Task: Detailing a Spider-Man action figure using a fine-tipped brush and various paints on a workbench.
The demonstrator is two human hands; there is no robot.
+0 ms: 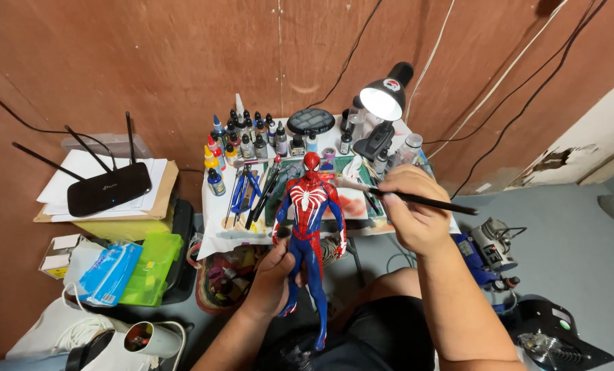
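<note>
My left hand (277, 273) grips a red and blue superhero action figure (309, 227) by its legs and holds it upright over my lap. My right hand (411, 209) holds a thin black-handled paintbrush (417, 200), its pale bristle end reaching left to the figure's shoulder. Behind the figure stands a small low work table (232, 237) covered with white paper.
Several small paint bottles (245, 141) crowd the table's back, with a lit black desk lamp (384, 103) at right and blue-handled pliers (243, 189). A black router (109, 189) sits on papers at left, above a green plastic box (152, 268). A small compressor (489, 251) stands at right.
</note>
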